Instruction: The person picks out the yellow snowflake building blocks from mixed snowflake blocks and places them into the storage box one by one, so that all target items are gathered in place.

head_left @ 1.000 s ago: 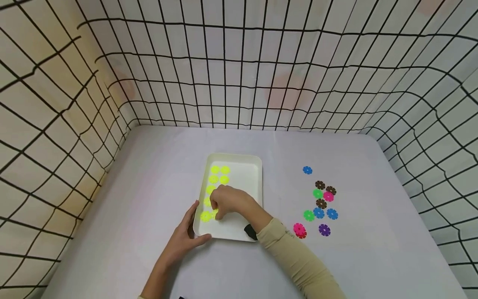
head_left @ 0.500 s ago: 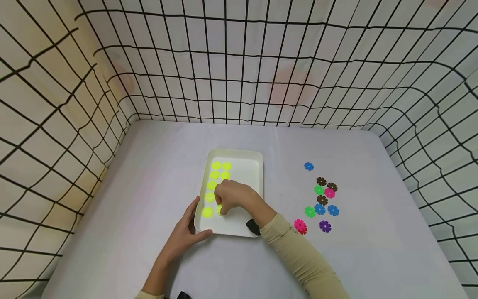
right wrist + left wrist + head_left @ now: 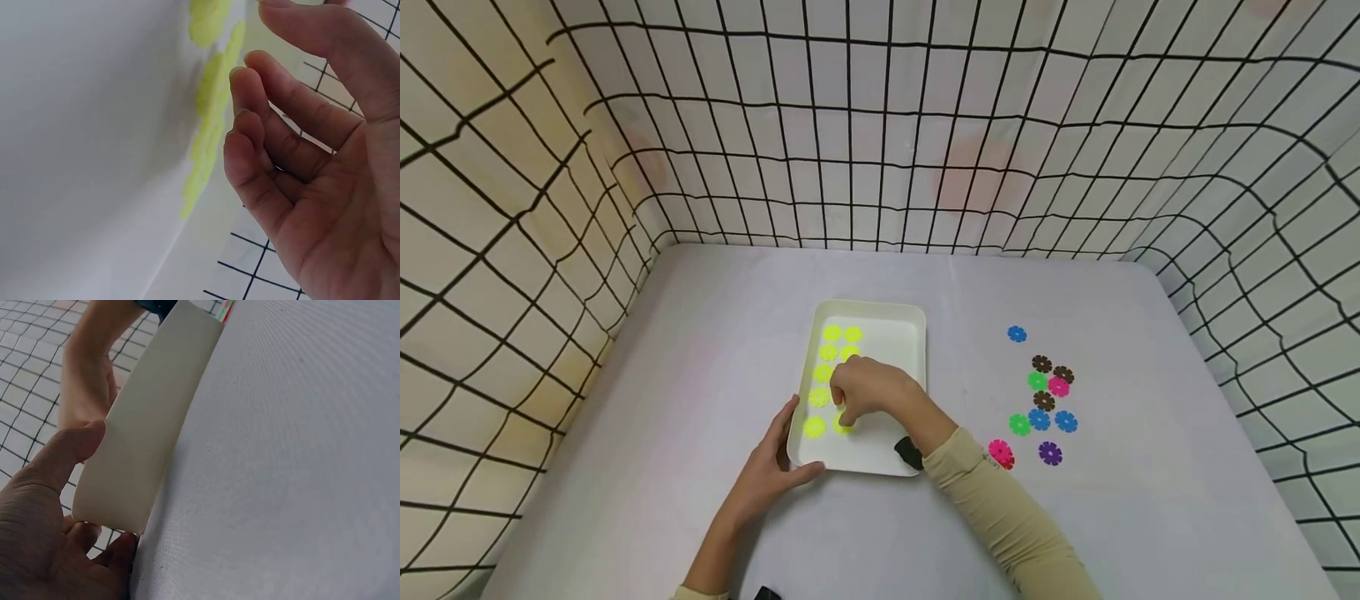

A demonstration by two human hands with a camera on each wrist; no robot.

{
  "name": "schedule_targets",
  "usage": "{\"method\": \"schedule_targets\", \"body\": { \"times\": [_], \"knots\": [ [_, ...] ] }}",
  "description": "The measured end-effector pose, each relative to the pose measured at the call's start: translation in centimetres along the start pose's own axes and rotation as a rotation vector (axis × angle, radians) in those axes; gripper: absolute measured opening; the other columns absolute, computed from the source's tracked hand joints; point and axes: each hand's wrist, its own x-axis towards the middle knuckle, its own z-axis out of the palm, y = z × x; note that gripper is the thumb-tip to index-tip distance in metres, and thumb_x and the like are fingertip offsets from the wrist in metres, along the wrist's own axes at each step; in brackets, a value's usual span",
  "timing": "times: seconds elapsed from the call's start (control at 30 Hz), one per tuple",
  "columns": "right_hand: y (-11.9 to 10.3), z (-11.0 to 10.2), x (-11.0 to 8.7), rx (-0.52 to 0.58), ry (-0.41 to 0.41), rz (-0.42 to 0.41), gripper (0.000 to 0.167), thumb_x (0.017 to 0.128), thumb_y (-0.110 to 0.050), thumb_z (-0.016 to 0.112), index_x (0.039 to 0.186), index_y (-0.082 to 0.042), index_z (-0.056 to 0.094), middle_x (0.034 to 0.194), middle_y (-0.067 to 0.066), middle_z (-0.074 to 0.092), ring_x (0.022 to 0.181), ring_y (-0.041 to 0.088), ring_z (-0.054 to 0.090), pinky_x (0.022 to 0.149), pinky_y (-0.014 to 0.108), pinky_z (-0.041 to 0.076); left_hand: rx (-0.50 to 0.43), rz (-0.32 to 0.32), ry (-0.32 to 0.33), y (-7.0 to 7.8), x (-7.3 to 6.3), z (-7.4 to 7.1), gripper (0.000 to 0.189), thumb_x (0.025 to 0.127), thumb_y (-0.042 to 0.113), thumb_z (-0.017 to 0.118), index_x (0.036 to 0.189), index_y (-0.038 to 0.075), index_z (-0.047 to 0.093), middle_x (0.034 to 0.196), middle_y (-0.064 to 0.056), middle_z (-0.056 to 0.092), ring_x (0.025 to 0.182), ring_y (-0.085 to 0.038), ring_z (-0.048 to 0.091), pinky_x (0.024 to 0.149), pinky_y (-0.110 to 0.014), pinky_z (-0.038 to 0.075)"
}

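Observation:
In the head view, a white tray (image 3: 891,350) lies on the table with yellow notched plastic discs (image 3: 823,373) in two columns along its left side. My left hand (image 3: 767,471) holds the tray's near left corner. The left wrist view has its thumb on the near wall and its fingers round the corner. Over the tray, my right hand (image 3: 874,387) hovers at the lowest disc (image 3: 841,427) of the second column and partly hides that column. In the right wrist view, the fingers (image 3: 250,159) are loosely bent, the thumb stands apart, and nothing is between them.
Right of the tray, loose notched discs lie scattered: blue (image 3: 1017,333), brown (image 3: 1042,364), green (image 3: 1019,424), pink (image 3: 1000,452) and purple (image 3: 1050,452). Black wire mesh (image 3: 850,158) rises behind the table and at both sides. A black strap piece (image 3: 908,452) shows at the right wrist.
The right hand has shifted a little to the right, and its fingers have come off the lowest disc of the second column, which shows more now. The left hand keeps its place on the tray.

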Motion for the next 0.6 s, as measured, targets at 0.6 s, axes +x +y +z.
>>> {"method": "schedule_targets", "body": {
  "times": [0.6],
  "knots": [
    [1.7, -3.0, -3.0, 0.114, 0.187, 0.026, 0.032, 0.081, -0.028, 0.079, 0.104, -0.006, 0.072, 0.098, 0.007, 0.071, 0.083, 0.014, 0.058, 0.077, 0.027, 0.049, 0.009, -0.006, 0.015, 0.3, -0.1, 0.3, 0.105, 0.077, 0.026, 0.083, 0.157, 0.023, 0.014, 0.161, -0.009, 0.026, 0.145, -0.030, 0.034, 0.105, -0.011, 0.033]
  ]
}}
